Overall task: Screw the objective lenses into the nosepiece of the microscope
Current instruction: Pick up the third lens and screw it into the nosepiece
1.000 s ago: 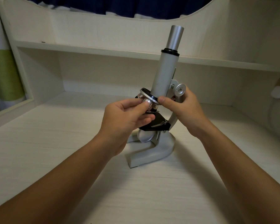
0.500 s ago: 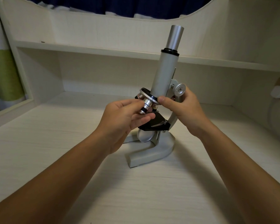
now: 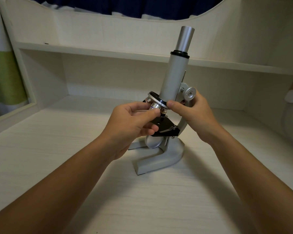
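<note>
I see microscope (image 3: pixel 173 85) upright on white desk (image 3: pixel 41 149). My left hand (image 3: pixel 131 124) pinches silver objective lens (image 3: pixel 155 106) between thumb and fingertips, lens seated under nosepiece (image 3: pixel 156 100), above black stage (image 3: pixel 166 127). Right hand (image 3: pixel 193 114) wraps microscope arm, thumb pressed on nosepiece rim, focus knob (image 3: pixel 190 94) just above knuckles.

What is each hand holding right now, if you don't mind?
Left hand: closed on an objective lens.
Right hand: gripping the nosepiece.
</note>
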Motion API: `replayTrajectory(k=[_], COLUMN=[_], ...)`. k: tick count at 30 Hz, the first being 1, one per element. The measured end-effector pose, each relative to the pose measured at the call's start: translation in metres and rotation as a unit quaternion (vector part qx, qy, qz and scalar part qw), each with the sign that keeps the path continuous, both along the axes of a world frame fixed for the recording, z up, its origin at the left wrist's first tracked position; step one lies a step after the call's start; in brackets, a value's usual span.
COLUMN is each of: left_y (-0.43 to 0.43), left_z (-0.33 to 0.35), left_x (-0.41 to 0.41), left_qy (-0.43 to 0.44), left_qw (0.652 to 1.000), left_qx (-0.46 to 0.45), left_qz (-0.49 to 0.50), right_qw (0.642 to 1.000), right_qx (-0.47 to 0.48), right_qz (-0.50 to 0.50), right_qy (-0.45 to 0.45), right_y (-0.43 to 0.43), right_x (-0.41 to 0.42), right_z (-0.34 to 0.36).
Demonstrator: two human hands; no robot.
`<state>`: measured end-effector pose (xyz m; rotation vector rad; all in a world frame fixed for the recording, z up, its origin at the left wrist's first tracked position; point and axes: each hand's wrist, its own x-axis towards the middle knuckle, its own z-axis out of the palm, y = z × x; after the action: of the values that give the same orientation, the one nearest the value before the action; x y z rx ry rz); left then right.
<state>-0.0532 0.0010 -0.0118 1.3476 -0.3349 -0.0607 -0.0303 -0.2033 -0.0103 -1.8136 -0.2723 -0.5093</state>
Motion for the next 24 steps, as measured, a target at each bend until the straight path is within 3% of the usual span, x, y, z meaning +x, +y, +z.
replayTrajectory(k=[5,13,20,24], left_y=[0.0009,0.0042,0.0036,0.0056], left_z=[0.0018,-0.0014,-0.0006,-0.0033], left_x=[0.0015,0.0033,0.0043,0.0048], left_qy=[0.041,-0.001,0.051,0.03], left_qw=[0.998,1.0,0.996,0.998], left_qx=[-0.001,0.023,0.009,0.024], left_qz=[-0.045,-0.001,-0.066,-0.048], right_qw=[1.0,1.0,1.0,1.0], right_qx=[0.005,0.002,0.004,-0.001], right_qz=[-0.001,-0.001,-0.002,-0.006], right_qy=[-0.001,-0.003,-0.002,0.0], right_y=[0.0002,0.0016,0.0009,0.0009], right_x=[0.0,-0.0006,-0.0004,-0.0005], right_z=[0.001,0.0011,0.0008,0.0005])
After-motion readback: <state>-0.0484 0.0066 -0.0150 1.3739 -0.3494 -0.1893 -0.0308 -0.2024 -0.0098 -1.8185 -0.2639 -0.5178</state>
